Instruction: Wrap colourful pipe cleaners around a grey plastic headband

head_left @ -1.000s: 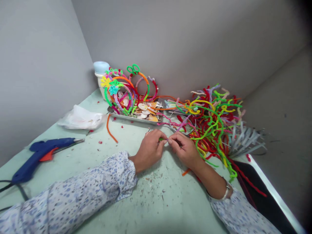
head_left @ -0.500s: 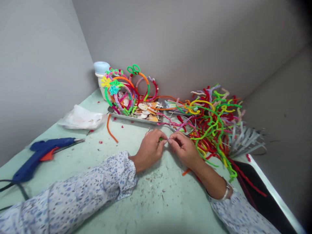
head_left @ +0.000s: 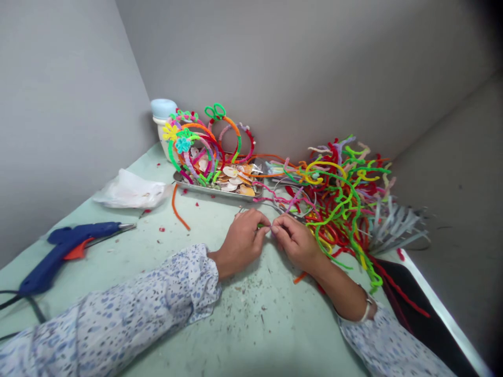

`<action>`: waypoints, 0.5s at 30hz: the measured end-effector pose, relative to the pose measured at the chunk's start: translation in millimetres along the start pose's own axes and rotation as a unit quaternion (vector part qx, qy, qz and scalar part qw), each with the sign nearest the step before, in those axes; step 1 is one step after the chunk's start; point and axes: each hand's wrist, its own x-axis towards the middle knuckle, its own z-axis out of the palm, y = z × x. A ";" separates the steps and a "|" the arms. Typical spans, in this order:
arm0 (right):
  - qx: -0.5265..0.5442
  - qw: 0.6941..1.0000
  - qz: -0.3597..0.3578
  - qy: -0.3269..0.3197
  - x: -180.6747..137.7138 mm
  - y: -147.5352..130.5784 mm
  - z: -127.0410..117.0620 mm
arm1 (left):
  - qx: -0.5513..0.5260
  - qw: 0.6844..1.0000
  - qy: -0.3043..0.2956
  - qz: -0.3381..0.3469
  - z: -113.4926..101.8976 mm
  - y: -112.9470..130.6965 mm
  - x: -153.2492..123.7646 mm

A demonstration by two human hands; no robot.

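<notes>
Fingertips pinched, my left hand [head_left: 242,240] and my right hand [head_left: 297,242] meet over the middle of the table. A small green piece shows inside the curled fingers of my left hand, mostly hidden. From behind my right hand a purple pipe cleaner [head_left: 294,200] sticks up, and a bit of purple shows between the fingertips of both hands. Just beyond the hands is a metal tray [head_left: 220,193] of shell-like discs, with several pipe-cleaner headbands [head_left: 238,133] standing in it.
A heap of coloured pipe cleaners [head_left: 346,193] lies at the right, beside grey strips [head_left: 396,225]. On the left are a blue glue gun [head_left: 74,246] with its cord and a white plastic bag [head_left: 131,189]. A blue-lidded container [head_left: 163,112] stands by the wall.
The free end of the purple pipe cleaner has swung slightly left and stands steeper. Both hands keep nearly the same place, their fingertips still together.
</notes>
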 end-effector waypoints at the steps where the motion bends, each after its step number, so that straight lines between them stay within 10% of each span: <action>1: 0.003 1.000 0.004 0.003 -0.1 0.2 -0.2 | 0.000 1.000 0.000 0.001 0.1 0.1 -0.1; 15: 0.012 1.000 0.013 0.012 -0.8 1.8 -1.2 | -0.002 1.000 -0.005 0.009 -0.2 1.5 -1.0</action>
